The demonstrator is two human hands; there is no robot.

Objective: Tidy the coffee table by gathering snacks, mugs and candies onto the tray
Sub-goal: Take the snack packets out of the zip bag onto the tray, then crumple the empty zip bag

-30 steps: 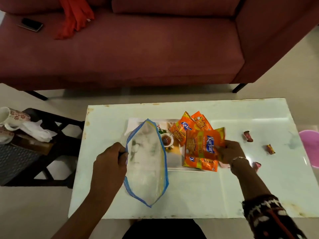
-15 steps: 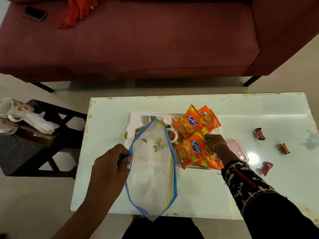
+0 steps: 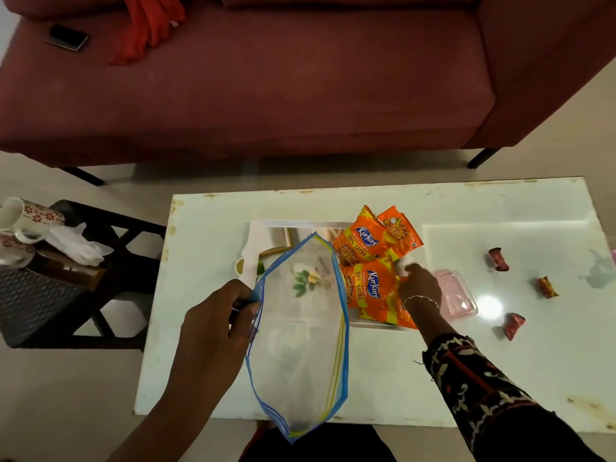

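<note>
Left hand (image 3: pixel 213 331) grip pinches my clear blue-edged zip bag (image 3: pixel 300 335) open, right hand (image 3: pixel 420 285) grasps orange snack packets (image 3: pixel 370 288) lying on the printed rectangular tray (image 3: pixel 266 238), wrapped candies (image 3: pixel 498 259) sit well apart on the white tabletop (image 3: pixel 500 378).

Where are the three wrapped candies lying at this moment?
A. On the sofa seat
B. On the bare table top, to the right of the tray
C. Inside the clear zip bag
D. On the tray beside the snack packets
B: the three wrapped candies lie loose on the table top, right of the tray and the right hand, none in the zip bag.
</note>
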